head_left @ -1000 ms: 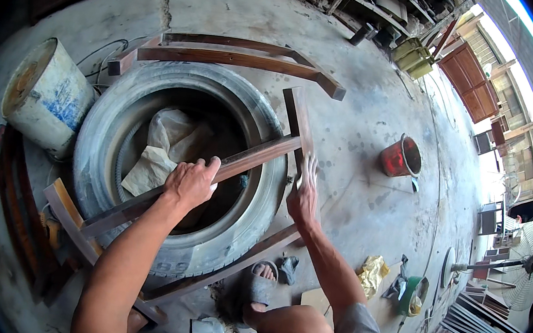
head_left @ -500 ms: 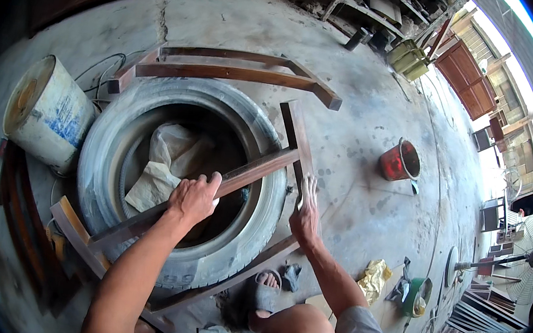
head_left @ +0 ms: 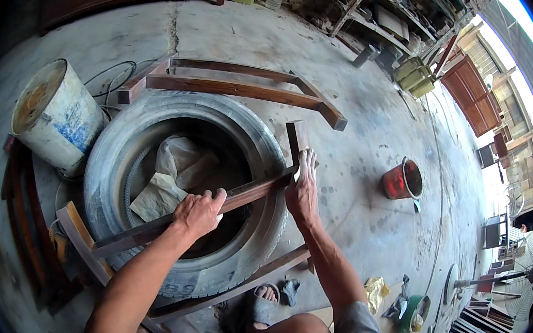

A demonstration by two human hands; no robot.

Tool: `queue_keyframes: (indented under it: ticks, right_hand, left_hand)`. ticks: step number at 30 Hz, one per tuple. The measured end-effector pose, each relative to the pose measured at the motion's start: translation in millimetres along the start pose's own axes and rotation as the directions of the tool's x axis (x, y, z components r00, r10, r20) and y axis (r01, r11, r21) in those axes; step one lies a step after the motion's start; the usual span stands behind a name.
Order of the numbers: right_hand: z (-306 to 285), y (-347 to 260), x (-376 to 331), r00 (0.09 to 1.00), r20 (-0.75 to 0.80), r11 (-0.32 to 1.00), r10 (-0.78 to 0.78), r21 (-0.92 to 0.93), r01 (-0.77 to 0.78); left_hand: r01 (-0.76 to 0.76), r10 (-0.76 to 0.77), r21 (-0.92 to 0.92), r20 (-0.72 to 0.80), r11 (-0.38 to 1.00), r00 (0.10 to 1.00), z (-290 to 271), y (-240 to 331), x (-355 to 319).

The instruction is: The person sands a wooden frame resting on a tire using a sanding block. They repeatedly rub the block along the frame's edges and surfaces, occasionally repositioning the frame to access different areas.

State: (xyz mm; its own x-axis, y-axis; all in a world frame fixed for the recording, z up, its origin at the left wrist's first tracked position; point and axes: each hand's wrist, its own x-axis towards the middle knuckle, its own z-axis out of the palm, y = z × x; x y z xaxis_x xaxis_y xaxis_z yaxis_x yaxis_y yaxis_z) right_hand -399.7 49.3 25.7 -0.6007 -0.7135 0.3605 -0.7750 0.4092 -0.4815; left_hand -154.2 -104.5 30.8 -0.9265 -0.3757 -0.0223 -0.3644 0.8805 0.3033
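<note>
A dark brown wooden frame (head_left: 257, 190) lies tilted across a big grey tyre (head_left: 105, 168). My left hand (head_left: 198, 213) is closed around its long upper rail, thumb on top. At the rail's far end, by the joint with the short crosspiece (head_left: 296, 136), my right hand (head_left: 303, 190) presses on the wood. Its fingers are stretched along the crosspiece, close together and whitened with dust. A small pale edge shows by that thumb; what lies beneath the palm is hidden. Crumpled whitish sheeting (head_left: 162, 187) sits inside the tyre.
Another wooden frame (head_left: 242, 90) rests beyond the tyre. A paint-stained bucket (head_left: 55, 116) stands at left, with curved wooden pieces (head_left: 30, 218) below it. On the right are a red pail (head_left: 401, 180), a green tin (head_left: 415, 314), gold crumpled wrapping (head_left: 375, 293) and a fan (head_left: 523, 275).
My right hand has slid away from me along the crosspiece up to the joint. My left hand keeps its grip on the rail. The whole view has shifted slightly.
</note>
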Motion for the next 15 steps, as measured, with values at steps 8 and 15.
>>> queue_keyframes:
  ticks: [8, 15]
  right_hand:
    - [-3, -8, 6, 0.999, 0.013, 0.999, -0.050, -0.013, 0.051]
    - [2, 1, 14, 0.993, 0.011, 0.993, -0.119, -0.003, 0.119]
  left_hand:
    - [0.007, -0.007, -0.017, -0.009, 1.000, 1.000, 2, -2, -1]
    - [0.025, -0.026, 0.018, 0.011, 1.000, 1.000, 1, 0, -4]
